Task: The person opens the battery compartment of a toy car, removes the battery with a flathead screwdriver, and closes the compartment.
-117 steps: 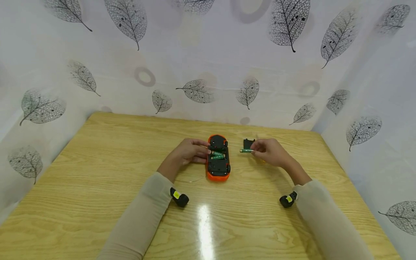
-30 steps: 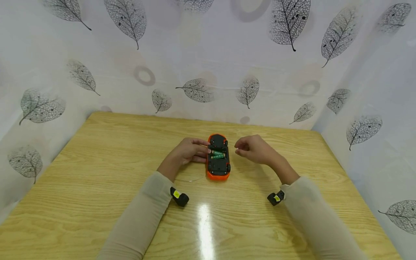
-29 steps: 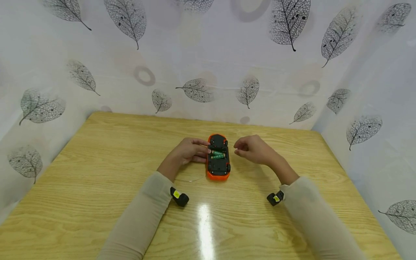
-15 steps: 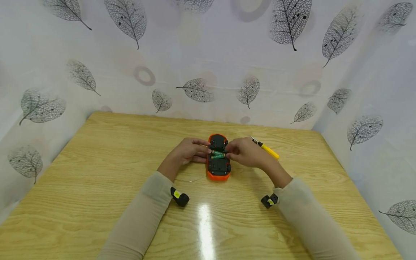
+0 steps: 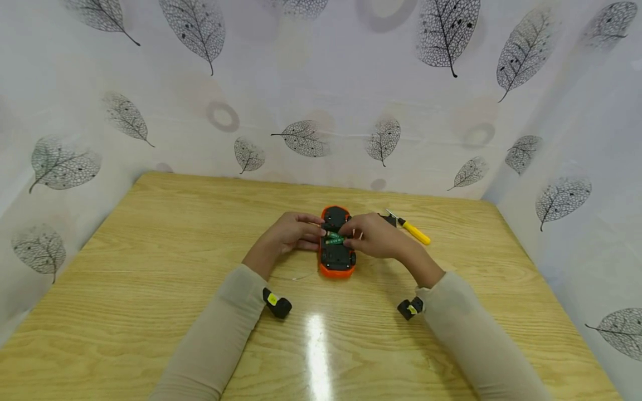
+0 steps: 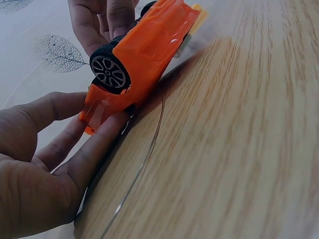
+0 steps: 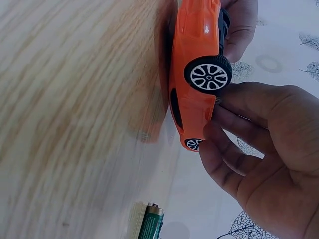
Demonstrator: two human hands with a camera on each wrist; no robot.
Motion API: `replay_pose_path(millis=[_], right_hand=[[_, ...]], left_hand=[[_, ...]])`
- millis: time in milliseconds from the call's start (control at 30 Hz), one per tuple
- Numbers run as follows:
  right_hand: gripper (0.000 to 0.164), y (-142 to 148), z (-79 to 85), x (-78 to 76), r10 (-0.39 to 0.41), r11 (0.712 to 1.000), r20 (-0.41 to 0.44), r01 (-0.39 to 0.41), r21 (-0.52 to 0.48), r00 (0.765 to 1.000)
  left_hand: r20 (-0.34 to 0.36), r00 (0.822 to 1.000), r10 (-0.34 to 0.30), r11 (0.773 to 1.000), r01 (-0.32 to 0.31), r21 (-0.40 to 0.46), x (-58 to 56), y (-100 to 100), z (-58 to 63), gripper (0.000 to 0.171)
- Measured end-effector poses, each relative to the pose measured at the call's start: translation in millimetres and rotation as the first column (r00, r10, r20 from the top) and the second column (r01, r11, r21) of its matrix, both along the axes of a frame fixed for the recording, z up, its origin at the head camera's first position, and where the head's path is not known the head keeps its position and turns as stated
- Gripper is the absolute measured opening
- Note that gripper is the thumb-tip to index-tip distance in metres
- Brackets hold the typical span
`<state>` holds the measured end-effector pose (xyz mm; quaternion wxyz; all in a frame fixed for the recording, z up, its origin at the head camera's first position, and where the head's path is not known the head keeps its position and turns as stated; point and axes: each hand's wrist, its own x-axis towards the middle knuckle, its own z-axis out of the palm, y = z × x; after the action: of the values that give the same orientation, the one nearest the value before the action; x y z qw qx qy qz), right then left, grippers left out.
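An orange toy car [image 5: 337, 272] lies upside down on the table, its black underside up and the battery compartment uncovered. Inside are green batteries [image 5: 333, 241], partly covered by fingers. From the left side, my left hand [image 5: 291, 233] holds the car; in the left wrist view its fingers meet the orange body near one end. My right hand [image 5: 378, 236] is over the car's right edge, bent fingertips touching the battery ends. Whether they pinch a battery is hidden. In the right wrist view, a loose green battery [image 7: 151, 222] lies on the table.
Right of the car lie a screwdriver [image 5: 415, 231] with a yellow handle and a black cover [image 5: 389, 219], partly behind my right hand. A thin wire [image 6: 142, 167] runs along the wooden table [image 5: 200, 223]. A leaf-patterned curtain [image 5: 321, 89] stands behind.
Earlier my right hand held a battery beside the black cover. Its fingers then came back without one, moving left onto the compartment, which uncovered the screwdriver. My left hand and the car stayed put.
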<state>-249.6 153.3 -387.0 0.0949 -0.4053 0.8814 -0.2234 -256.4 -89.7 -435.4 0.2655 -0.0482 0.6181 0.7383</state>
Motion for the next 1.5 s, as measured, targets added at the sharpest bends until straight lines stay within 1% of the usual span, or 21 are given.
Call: replay_pose_path(millis=[133, 400, 733, 1033, 1233, 1400, 1500], right_hand=[[0.019, 1, 1.6, -0.8, 0.008, 1.000, 0.016, -0.008, -0.008, 1.000], [0.020, 2, 0.1, -3.7, 0.027, 0.999, 0.018, -0.026, -0.026, 0.999], [0.016, 0, -5.0, -3.8, 0.041, 0.999, -0.038, -0.042, -0.022, 0.998], [0.015, -2, -3.0, 1.1, 0.013, 1.000, -0.051, -0.013, 0.012, 0.999], [0.014, 3, -0.4, 3.5, 0.014, 1.000, -0.073, -0.016, -0.026, 0.997], [0.014, 11, -0.7, 4.6, -0.009, 0.998, -0.099, 0.002, -0.067, 0.995], [0.015, 16, -1.6, 4.9, -0.025, 0.995, -0.092, 0.017, -0.097, 0.995]], left_hand=[[-0.002, 1.000, 0.000, 1.000, 0.000, -0.001, -0.5, 0, -0.3, 0.042], [0.000, 1.000, -0.004, 1.000, 0.004, -0.008, 1.3, 0, 3.5, 0.042], [0.003, 1.000, 0.002, 1.000, -0.002, -0.009, 2.0, 0, 4.4, 0.042], [0.002, 1.000, 0.008, 1.000, -0.008, -0.009, 0.9, 1, 2.0, 0.042], [0.002, 1.000, 0.008, 1.000, -0.008, -0.011, 1.3, 0, 2.8, 0.041], [0.002, 1.000, 0.007, 1.000, -0.007, -0.007, 0.7, 0, 1.7, 0.039], [-0.002, 1.000, 0.007, 1.000, -0.007, -0.005, 0.5, 0, 1.1, 0.039]])
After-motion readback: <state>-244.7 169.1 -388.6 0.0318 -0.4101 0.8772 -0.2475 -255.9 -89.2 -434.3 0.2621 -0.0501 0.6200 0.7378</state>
